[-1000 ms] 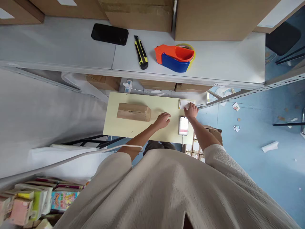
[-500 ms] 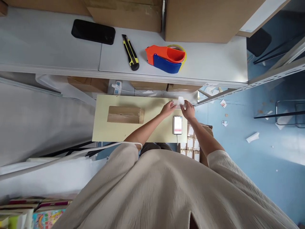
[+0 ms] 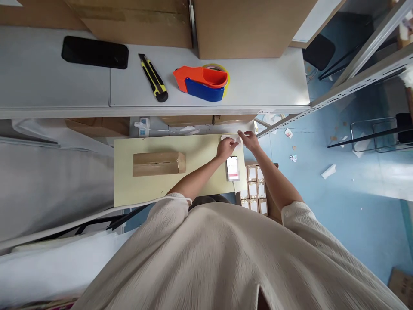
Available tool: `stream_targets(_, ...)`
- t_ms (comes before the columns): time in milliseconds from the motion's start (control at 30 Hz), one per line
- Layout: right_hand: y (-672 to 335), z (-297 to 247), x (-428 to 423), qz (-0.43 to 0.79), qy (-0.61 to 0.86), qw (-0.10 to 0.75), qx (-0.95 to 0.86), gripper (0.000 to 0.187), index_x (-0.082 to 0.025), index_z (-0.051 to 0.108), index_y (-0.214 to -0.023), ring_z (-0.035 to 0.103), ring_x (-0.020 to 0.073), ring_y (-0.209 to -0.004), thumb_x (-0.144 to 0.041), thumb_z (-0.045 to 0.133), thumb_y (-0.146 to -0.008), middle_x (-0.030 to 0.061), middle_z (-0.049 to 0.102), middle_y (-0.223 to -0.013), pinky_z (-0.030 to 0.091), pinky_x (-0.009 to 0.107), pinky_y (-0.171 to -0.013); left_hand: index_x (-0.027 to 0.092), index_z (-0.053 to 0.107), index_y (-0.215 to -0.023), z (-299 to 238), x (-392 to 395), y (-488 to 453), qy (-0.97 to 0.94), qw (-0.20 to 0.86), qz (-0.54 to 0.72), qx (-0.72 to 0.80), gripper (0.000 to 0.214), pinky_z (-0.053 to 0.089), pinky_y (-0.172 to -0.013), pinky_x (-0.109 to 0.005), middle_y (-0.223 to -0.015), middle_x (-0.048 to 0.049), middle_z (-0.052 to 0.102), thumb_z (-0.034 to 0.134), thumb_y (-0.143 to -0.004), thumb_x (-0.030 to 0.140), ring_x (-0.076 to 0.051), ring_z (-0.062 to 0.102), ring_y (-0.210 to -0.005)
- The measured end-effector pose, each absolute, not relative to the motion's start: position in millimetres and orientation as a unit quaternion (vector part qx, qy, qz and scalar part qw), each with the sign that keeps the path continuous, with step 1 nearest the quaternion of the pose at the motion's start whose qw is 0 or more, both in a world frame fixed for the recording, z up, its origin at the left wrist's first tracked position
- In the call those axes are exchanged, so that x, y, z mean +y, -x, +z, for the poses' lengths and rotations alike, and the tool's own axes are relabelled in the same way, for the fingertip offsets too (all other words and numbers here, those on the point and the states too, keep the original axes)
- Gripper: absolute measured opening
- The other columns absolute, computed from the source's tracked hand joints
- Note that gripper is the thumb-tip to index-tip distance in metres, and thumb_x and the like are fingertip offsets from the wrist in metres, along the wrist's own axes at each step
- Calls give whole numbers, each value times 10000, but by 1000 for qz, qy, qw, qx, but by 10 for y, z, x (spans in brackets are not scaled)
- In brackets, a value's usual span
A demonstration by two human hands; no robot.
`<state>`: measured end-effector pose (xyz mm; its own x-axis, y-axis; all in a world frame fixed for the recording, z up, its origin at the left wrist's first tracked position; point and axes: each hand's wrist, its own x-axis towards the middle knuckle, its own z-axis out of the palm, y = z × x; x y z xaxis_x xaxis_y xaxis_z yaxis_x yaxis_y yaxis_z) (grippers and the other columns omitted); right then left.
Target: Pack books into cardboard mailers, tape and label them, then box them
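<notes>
Both hands are at the far right end of a pale yellow board (image 3: 200,189). My left hand (image 3: 226,148) is closed, its fingertips pinching a white slip of paper (image 3: 239,140) that looks like a label. Just right of it, my right hand (image 3: 250,140) has its fingers bent at the slip's right edge; its exact grip is too small to make out fully. Below the hands, a phone (image 3: 232,168) with a lit screen and a cable lies on the board. A long brown cardboard box (image 3: 156,164), taped shut, lies on the left half of the board.
On the grey shelf (image 3: 258,86) above are a black phone (image 3: 94,52), a yellow-black box cutter (image 3: 154,78), an orange-blue tape dispenser (image 3: 203,82) and large cartons (image 3: 238,30). Several small labelled boxes (image 3: 252,189) stand in a carton right of the board. Scraps litter the blue floor (image 3: 300,232).
The view has shifted, so the shelf items appear further left. The white slip, earlier raised between both hands, now appears lower and flatter, and my right hand's fingers have shifted at its edge.
</notes>
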<state>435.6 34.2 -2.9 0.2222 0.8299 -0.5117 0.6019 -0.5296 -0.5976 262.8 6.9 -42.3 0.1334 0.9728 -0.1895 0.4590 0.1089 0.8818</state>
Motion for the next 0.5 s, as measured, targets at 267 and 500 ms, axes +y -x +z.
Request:
stream_targets(267,-4488,89,475,489,791,51,-364,356,-213,789,-1148,774,225,-840,-68,818,-825,57,807,-862,621,297,-736,221,868,-948,-462,-106,-2812,-651,503,253,510,114,603,-983,-346,-1099,-66,844,761,-989,229,-235,781,-1026)
stream_targets(500,-4688,-9,410,370,739,-68,-559,355,-227,903,-1119,807,313,-1113,-109,733,-831,99,877,-1213,617,328,-895,229,812,-1396,-625,146,-2709,-667,448,215,556,389,568,-1125,-400,-1381,-131,759,597,-1079,162,-276,757,-1184)
